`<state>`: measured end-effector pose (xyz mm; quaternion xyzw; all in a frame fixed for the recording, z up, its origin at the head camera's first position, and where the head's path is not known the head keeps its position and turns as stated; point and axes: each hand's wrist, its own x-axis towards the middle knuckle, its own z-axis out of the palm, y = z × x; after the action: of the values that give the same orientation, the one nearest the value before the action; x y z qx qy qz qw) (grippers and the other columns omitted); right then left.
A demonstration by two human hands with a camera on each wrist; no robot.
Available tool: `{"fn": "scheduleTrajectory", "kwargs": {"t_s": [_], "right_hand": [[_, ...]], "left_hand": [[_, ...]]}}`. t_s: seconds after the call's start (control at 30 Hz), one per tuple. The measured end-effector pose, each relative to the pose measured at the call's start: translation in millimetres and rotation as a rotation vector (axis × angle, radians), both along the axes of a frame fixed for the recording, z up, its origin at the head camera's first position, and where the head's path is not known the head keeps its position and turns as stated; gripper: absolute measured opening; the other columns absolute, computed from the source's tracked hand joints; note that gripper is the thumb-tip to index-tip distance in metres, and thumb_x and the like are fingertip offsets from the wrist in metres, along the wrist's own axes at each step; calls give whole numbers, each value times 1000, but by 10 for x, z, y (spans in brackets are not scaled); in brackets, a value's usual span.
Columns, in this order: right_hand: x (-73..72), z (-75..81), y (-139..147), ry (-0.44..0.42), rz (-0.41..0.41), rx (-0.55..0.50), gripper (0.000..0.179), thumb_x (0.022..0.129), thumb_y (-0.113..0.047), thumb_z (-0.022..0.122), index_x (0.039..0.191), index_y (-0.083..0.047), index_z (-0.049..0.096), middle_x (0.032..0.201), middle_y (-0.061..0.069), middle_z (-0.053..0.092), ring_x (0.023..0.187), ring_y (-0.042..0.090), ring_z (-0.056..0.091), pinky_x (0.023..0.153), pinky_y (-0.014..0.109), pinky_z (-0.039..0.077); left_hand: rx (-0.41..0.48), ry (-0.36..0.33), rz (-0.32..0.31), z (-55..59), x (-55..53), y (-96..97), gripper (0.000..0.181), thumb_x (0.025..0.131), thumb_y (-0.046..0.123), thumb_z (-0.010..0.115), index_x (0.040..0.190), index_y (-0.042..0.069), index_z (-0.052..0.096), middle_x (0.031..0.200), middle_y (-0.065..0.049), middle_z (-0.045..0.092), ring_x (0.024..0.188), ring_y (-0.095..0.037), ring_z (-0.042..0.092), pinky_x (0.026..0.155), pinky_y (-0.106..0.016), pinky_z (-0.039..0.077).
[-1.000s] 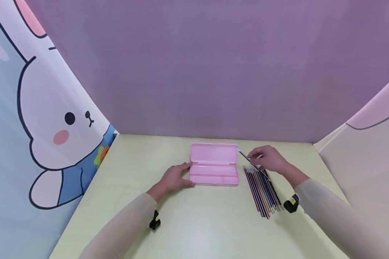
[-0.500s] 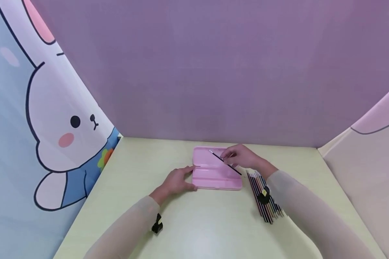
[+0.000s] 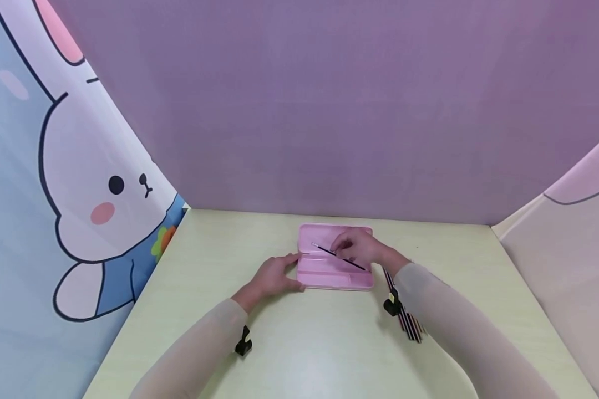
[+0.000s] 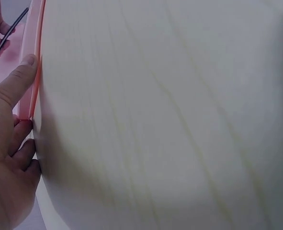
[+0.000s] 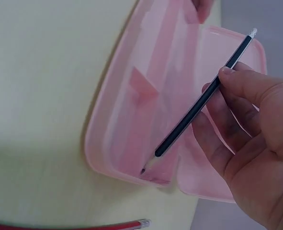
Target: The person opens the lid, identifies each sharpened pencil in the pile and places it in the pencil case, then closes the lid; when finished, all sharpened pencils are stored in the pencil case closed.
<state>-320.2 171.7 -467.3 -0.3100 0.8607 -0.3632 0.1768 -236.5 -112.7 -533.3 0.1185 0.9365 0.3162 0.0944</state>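
A pink pencil case lies with its lid raised toward the back of the table, its divided tray in front. My right hand pinches a black pencil over it, thumb on one side and fingers on the other. In the right wrist view the sharpened tip points down at the right end of the tray, the eraser end up over the lid. My left hand grips the case's left end, with the thumb along the front edge and the other fingers around the corner.
Several pencils lie in a bundle right of the case, partly hidden under my right forearm. A red pencil shows at the bottom of the right wrist view. A purple wall rises behind the table.
My right hand has carried the black pencil left from above the bundle to over the case, then lowered it toward the tray. My left hand has stayed on the case.
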Motion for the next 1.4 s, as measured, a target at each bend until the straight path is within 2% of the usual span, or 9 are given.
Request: {"fn": "scheduleTrajectory", "kwargs": {"t_s": [0.3, 0.5, 0.7, 0.93, 1.17, 1.4], "right_hand": [[125, -96, -131, 34, 46, 68, 13, 90, 0, 75, 98, -8, 81, 94, 1, 79, 84, 11, 64, 78, 26, 55], [139, -128, -185, 7, 65, 132, 15, 91, 0, 74, 96, -11, 82, 96, 0, 78, 87, 10, 66, 82, 28, 58], [125, -123, -206, -50, 50, 191, 19, 93, 0, 71, 101, -13, 82, 99, -2, 79, 91, 10, 67, 90, 33, 59], [123, -136, -216, -24, 84, 218, 19, 94, -1, 70, 102, -13, 83, 98, -2, 79, 87, 7, 67, 86, 29, 59], [162, -152, -221, 5, 60, 239, 15, 97, -9, 69, 101, -15, 82, 97, -5, 78, 85, 9, 62, 84, 30, 54], [214, -94, -159, 27, 66, 217, 13, 97, -13, 70, 105, -11, 80, 100, -3, 77, 87, 10, 61, 86, 33, 54]], "left_hand": [[9, 12, 0, -13, -9, -1, 99, 75, 52, 89, 157, 22, 44, 155, -7, 52, 142, -35, 49, 118, -51, 42], [29, 8, 11, -29, -9, -4, 99, 74, 51, 89, 157, 22, 44, 156, -7, 51, 143, -35, 48, 118, -52, 41], [36, 13, 24, -51, -14, -1, 97, 75, 50, 90, 157, 23, 44, 156, -8, 50, 144, -34, 48, 118, -51, 41], [46, -4, 19, -33, -7, 1, 98, 75, 50, 89, 158, 23, 43, 157, -8, 49, 145, -34, 46, 119, -51, 40], [43, -1, 17, -50, 6, 0, 97, 76, 50, 89, 158, 24, 43, 157, -6, 50, 145, -34, 47, 118, -52, 41], [45, 4, 14, -71, 40, 6, 97, 77, 48, 88, 158, 23, 41, 157, -7, 50, 144, -35, 47, 119, -53, 40]]}}
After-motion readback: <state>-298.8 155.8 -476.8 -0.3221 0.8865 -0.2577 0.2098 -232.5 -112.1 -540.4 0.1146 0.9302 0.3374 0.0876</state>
